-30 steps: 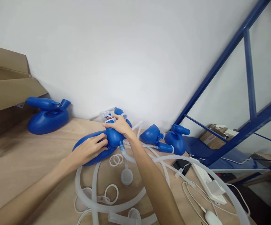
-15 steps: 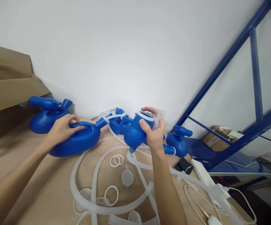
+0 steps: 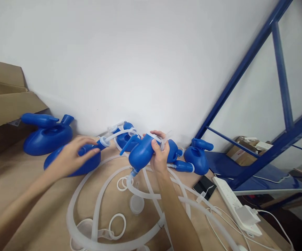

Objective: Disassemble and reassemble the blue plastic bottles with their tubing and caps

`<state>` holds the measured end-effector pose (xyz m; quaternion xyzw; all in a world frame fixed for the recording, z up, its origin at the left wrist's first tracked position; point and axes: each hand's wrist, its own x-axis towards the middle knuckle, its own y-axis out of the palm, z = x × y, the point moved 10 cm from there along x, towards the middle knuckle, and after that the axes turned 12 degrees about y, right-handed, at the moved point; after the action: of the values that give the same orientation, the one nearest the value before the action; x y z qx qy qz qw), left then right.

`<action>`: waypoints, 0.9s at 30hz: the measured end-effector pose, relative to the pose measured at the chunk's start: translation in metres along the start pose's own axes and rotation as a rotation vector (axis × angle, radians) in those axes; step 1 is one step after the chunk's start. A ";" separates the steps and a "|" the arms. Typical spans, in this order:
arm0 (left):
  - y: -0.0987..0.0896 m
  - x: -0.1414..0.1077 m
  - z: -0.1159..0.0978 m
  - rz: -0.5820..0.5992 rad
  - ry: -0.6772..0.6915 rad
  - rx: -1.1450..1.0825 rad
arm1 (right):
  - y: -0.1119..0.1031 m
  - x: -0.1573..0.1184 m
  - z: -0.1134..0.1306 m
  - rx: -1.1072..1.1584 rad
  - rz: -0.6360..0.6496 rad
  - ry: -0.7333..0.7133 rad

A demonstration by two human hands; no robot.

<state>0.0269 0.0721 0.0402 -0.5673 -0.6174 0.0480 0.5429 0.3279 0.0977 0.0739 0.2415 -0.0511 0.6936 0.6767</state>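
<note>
My right hand (image 3: 160, 153) is wrapped around a blue urinal cup (image 3: 141, 153), thumb on its side near the white rim. The cup tilts, its narrow end pointing down to the left. A translucent tube (image 3: 145, 195) is joined to that end, and a blue handle arm sticks out to the left. My left hand (image 3: 77, 153), fingers apart, is over the handle of a blue urinal bottle (image 3: 88, 165) lying on the table. Its fingertips are close to the bottle's neck, where a white collar (image 3: 104, 141) carries another tube; contact is unclear.
More blue bottles (image 3: 47, 137) stand along the wall, one at right (image 3: 196, 160). White rings (image 3: 117, 226), a clear cap (image 3: 137, 204) and looped tubing lie on the tabletop. A phone (image 3: 204, 184), a power strip (image 3: 231, 202), a cardboard box (image 3: 4, 104) and a blue rack (image 3: 245, 75) surround them.
My left hand has loosened from the bottle's handle and its fingers have spread toward the neck. My right hand has brought the cup lower and to the left, tilting it more.
</note>
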 end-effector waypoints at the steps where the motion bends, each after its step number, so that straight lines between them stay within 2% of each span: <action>1: 0.019 -0.001 -0.022 0.056 -0.020 -0.133 | 0.005 -0.002 -0.004 -0.009 0.005 -0.001; 3: 0.065 -0.006 -0.065 0.208 -0.048 -0.418 | 0.014 -0.008 -0.006 -0.028 -0.007 -0.028; 4: 0.080 -0.007 -0.083 0.230 -0.052 -0.527 | 0.018 -0.012 -0.004 -0.033 -0.013 -0.044; 6: 0.104 -0.007 -0.102 0.262 -0.110 -0.667 | 0.023 -0.016 0.004 -0.043 -0.002 -0.059; 8: 0.114 -0.004 -0.107 0.250 -0.186 -0.794 | 0.022 -0.017 0.017 -0.079 0.029 -0.057; 12: 0.110 0.009 -0.113 0.222 -0.237 -0.938 | 0.003 -0.006 0.034 -0.215 0.164 0.020; 14: 0.106 0.015 -0.114 0.226 -0.240 -0.822 | -0.009 0.000 0.029 -0.211 0.247 0.120; 17: 0.099 0.026 -0.124 0.201 -0.122 -0.529 | -0.024 0.003 0.011 -0.157 0.297 0.301; 21: 0.104 0.030 -0.141 0.187 0.018 -0.362 | -0.026 0.001 -0.012 -0.158 0.309 0.468; 23: 0.105 0.029 -0.142 0.171 0.036 -0.312 | -0.023 0.001 -0.017 -0.136 0.306 0.488; 27: 0.101 0.026 -0.139 0.089 0.062 -0.226 | -0.015 0.003 -0.016 -0.114 0.287 0.431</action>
<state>0.1991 0.0500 0.0443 -0.6529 -0.5758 -0.0154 0.4919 0.3384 0.1081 0.0566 0.0401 0.0211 0.8140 0.5791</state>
